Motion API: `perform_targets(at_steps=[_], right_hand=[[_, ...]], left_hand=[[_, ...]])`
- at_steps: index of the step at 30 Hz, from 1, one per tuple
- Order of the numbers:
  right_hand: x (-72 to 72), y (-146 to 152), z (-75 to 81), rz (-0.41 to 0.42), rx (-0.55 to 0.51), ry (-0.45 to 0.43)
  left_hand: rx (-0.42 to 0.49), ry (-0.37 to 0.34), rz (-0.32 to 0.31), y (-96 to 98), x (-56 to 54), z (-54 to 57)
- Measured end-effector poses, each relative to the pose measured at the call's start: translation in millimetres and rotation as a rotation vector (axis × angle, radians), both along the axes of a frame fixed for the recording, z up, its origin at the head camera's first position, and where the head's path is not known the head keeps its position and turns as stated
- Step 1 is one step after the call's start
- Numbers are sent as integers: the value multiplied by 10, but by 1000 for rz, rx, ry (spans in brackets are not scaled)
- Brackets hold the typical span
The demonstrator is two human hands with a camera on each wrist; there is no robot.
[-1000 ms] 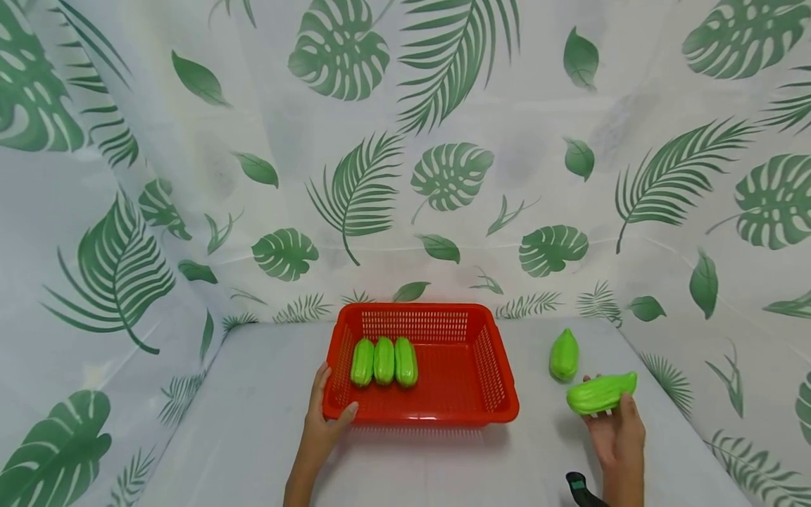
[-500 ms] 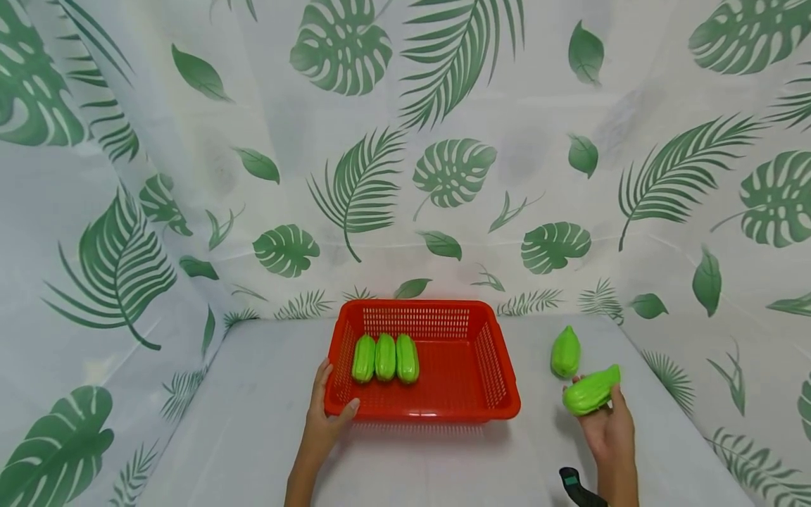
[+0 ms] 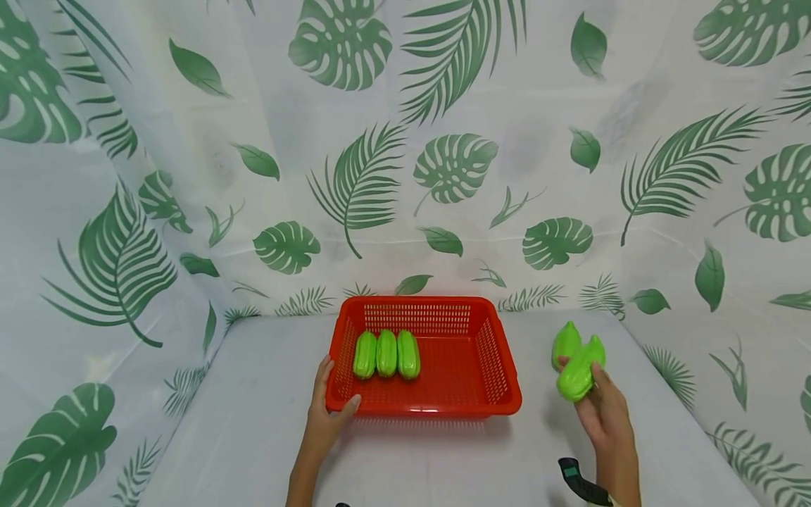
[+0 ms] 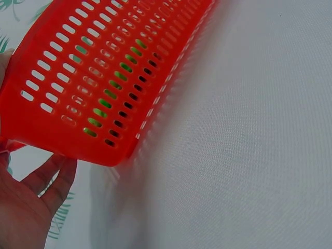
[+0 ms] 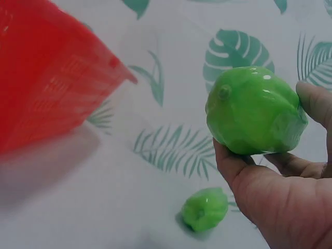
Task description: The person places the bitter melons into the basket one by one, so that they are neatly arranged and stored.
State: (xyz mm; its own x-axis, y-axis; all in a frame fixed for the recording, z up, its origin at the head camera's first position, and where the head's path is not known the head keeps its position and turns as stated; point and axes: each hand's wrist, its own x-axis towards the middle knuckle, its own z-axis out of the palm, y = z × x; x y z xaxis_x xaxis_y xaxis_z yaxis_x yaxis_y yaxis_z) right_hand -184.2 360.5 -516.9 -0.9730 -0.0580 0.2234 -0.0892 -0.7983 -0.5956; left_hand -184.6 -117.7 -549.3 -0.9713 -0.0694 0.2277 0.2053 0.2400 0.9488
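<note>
In the head view, my right hand holds a bright green, ridged, pear-shaped vegetable above the table's right side, fingers and thumb on its sides. The right wrist view shows its rounded end, with a small round mark, toward the camera. A second such vegetable lies just behind, partly covered by the held one. Three more green vegetables lie side by side in the left half of a red plastic basket. My left hand grips that basket's front left corner, the thumb at the front rim and the fingers along the left side.
Slotted walls surround the basket, which stands mid-table against the back. White cloth covers the table. Behind it hangs a leaf-printed sheet, and more of it rises at both sides. A black strap end sticks out by the right wrist.
My right hand has moved slightly left and up, turning the held vegetable from nearly level to a steep slant. It now overlaps the one lying behind. My left hand stays at the basket.
</note>
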Motion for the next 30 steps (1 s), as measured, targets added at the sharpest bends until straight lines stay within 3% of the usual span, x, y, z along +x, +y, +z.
perform_targets(at_steps=[5,12,18,24,30], right_hand=[[-47,-113,219,-54,249,-35],[-157,-334,497,-43,441,-11],[-302,-599,713,-101,737,-73],[-521,-846,857,-31,880,-169],[-694,-1042,885,28,1031,-233]], left_hand=[[-16,4,5,6,-2,3],[-28,12,17,18,4,8],[8,2,14,24,7,-1],[-21,-2,14,-2,3,10],[-7,14,1,0,10,-16]])
